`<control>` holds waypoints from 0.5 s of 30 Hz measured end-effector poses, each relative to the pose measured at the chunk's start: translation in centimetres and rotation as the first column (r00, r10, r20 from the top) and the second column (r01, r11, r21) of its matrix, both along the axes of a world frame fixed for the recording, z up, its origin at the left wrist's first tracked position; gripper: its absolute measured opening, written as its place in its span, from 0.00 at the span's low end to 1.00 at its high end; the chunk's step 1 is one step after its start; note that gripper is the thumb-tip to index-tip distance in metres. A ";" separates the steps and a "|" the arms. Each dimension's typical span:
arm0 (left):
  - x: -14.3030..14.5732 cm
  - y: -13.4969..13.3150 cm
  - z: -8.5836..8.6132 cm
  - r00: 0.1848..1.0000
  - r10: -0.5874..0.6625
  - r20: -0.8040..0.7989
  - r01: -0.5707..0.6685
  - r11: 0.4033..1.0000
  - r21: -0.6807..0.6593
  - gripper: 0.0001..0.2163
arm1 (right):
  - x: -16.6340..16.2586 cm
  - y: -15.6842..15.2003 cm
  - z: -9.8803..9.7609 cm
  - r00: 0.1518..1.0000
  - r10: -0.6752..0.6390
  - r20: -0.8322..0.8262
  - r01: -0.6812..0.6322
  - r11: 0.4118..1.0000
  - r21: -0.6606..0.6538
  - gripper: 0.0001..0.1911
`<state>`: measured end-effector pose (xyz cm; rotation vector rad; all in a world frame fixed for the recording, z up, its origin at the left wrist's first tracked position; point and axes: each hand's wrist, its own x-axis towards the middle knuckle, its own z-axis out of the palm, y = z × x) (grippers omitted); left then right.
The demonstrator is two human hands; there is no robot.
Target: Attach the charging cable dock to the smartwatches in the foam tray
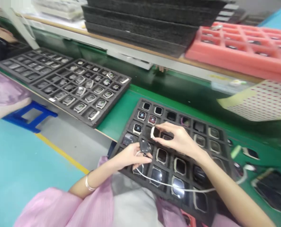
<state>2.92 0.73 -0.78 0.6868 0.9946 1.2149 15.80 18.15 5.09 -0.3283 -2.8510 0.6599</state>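
A black foam tray (131, 124) with many square pockets lies on the green bench in front of me, most pockets holding a smartwatch body. My right hand (180, 140) pinches one white-edged watch body (154, 132) just above a pocket in the tray's left-middle. My left hand (131, 156) rests over the tray's near left corner and holds a small round dark charging puck (144, 147) on a white cable (190, 189). The cable runs across the tray's near row and off to the right.
Two more black trays (83, 86) of watch bodies lie to the left, one overhanging the bench edge. Stacked black foam sheets (142, 25) and a pink tray (244, 50) sit on the shelf behind. A dotted sheet (260, 101) and loose devices (270, 189) lie at right. Another person's sleeve (3, 91) is at far left.
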 end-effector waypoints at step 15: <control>2.5 -2.0 -0.5 0.897 0.064 -0.437 -0.116 0.989 -0.094 0.16 | 2.1 -6.0 -2.4 0.963 0.261 0.065 -0.268 0.953 0.141 0.14</control>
